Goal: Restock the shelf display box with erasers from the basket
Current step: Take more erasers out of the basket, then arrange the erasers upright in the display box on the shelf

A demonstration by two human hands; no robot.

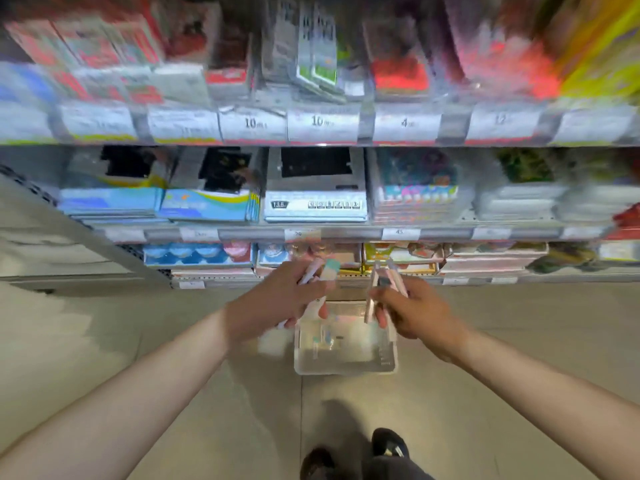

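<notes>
at six o'clock, nearest me, my shoes [388, 445] stand on the tiled floor [173, 393]. just beyond them, toward twelve, the clear basket [346, 367] sits on the floor, with a few pale packets left in its bottom, too blurred to count.

above the basket my two hands meet. my left hand [277, 299], at about eleven o'clock from the basket, is closed round a small bunch of stick erasers [327, 271], pastel ends poking out past my fingers toward the shelf. my right hand [415, 313], at about one o'clock from the basket, is pinched shut on a few slim pink packets [384, 282], held upright between thumb and fingers. exactly how many each hand has i cannot tell.

further out, at twelve o'clock, the lowest shelf carries the pink display box [343, 263] i judge to be the one to fill, between a blue box at ten and a yellow one at two. higher shelves are smeared by motion.

the risks, as i judge them: both grips are loose bundles, so one stick could slide out as i reach in and drop to the floor beside the basket; or, with neighbouring boxes so close, i could feed the wrong one.
</notes>
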